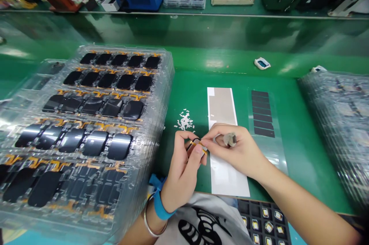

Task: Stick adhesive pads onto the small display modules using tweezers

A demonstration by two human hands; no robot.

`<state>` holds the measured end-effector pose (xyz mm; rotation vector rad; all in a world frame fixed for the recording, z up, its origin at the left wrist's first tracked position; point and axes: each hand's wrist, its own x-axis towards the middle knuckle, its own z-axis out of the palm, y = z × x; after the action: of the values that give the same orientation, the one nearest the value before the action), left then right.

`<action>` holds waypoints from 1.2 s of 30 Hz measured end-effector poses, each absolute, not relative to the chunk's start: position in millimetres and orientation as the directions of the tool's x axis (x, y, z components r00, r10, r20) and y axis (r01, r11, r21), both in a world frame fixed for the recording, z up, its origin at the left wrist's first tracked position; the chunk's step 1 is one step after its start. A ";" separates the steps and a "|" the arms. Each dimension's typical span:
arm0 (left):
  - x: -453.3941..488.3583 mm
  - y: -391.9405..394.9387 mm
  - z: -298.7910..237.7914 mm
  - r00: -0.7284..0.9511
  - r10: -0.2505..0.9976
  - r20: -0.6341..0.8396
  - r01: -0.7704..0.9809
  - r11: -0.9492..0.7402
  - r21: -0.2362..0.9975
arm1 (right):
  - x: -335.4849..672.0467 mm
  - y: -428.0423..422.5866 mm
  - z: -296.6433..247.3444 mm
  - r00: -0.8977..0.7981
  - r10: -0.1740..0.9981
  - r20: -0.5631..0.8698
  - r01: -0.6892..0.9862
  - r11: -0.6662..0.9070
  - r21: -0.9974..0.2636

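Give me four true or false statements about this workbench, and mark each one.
1. The left hand wears a blue wrist strap. True.
2. The stacked clear trays hold black screens. True.
3. The right hand rests on the stacked trays. False: it is over a white sheet, meeting the left hand at a small orange-edged part.
4. The white scraps lie on the white sheet. False: they lie beside it on the green bench.
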<state>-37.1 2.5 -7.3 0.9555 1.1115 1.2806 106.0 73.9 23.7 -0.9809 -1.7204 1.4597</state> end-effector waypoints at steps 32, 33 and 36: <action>-36.6 5.1 -0.3 -0.084 0.977 -0.196 -0.352 0.155 0.923 | 135.1 72.8 22.4 -0.749 0.484 0.453 0.307 0.859 -0.410; -36.4 5.5 -0.4 -0.074 0.979 -0.190 -0.352 0.153 0.923 | 133.0 71.6 24.3 -0.737 0.490 0.465 0.295 0.852 -0.432; -36.6 5.6 -2.0 -0.043 0.989 -0.140 -0.341 0.117 0.933 | 126.9 69.7 30.8 -0.632 0.612 0.476 0.242 0.738 -0.630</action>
<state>-36.6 5.6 -2.0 0.8275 1.0577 1.3042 126.9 69.7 30.8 -0.6399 -2.2363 0.6839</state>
